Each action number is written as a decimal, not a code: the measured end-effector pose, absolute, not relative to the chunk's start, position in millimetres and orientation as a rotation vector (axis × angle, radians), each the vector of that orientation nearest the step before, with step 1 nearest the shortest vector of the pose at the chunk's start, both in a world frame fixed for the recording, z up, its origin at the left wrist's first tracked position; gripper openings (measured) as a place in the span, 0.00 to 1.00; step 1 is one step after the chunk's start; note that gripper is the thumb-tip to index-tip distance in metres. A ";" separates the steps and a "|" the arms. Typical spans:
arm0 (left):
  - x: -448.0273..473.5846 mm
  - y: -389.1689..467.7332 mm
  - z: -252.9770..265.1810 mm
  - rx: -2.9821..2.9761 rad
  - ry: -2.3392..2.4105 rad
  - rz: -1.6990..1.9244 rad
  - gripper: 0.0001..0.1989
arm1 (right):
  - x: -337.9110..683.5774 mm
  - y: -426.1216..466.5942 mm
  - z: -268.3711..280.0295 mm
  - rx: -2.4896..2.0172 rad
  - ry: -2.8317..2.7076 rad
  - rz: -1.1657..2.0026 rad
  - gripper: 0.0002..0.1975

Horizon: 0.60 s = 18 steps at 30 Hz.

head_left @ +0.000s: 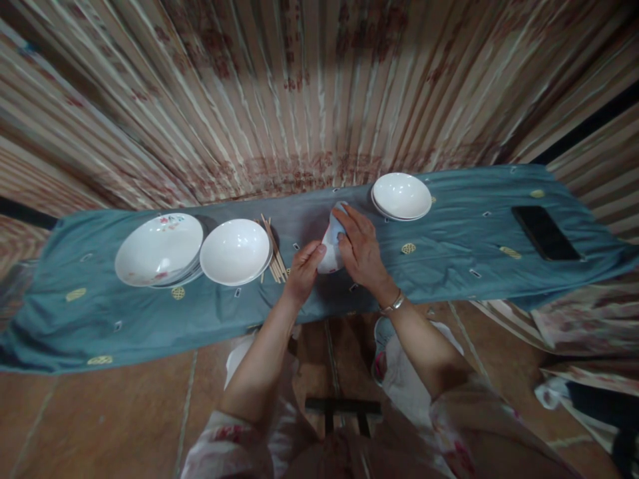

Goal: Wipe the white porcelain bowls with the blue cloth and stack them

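A small white bowl [329,261] is held on its side over the middle of the table. My left hand [303,269] is closed on its left edge, thumb on top. On the bowl's other side, my right hand [360,247] presses a pale blue cloth [336,227] against it with bent fingers; part of the cloth is hidden under them. Wooden chopsticks [274,249] lie left of my left hand, beside a stack of white bowls [234,251]. Beyond my right hand sits another small stack of white bowls [402,195].
Large flower-patterned bowls [158,249] stand stacked at the left of the table, which has a teal cloth [439,266]. A black phone [545,233] lies at the right. A pleated curtain [309,100] hangs right behind the table.
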State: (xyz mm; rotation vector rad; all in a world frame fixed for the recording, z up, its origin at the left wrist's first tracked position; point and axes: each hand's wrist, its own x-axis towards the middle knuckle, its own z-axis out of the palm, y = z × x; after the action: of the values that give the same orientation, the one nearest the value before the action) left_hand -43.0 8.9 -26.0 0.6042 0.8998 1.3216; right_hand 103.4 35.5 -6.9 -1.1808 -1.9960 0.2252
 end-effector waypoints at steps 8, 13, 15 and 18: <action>-45.2 9.5 -25.4 0.934 0.961 1.260 0.14 | 116.8 52.6 -10.9 -1.079 -1.795 0.499 0.22; -45.9 8.1 -23.0 1.006 0.984 1.259 0.17 | 122.8 61.3 -12.8 -1.086 -1.644 0.693 0.20; -46.0 7.6 -22.8 1.002 1.003 1.266 0.17 | 124.4 63.7 -13.9 -1.098 -1.589 0.767 0.20; -46.3 8.0 -24.5 0.986 0.997 1.288 0.16 | 125.7 67.4 -17.6 -1.112 -1.515 0.848 0.19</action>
State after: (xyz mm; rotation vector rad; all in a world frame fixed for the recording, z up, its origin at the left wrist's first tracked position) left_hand -46.3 8.0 -24.5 0.9864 0.9971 1.2880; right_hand 125.7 67.4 -17.6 -1.1123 -1.5151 0.8481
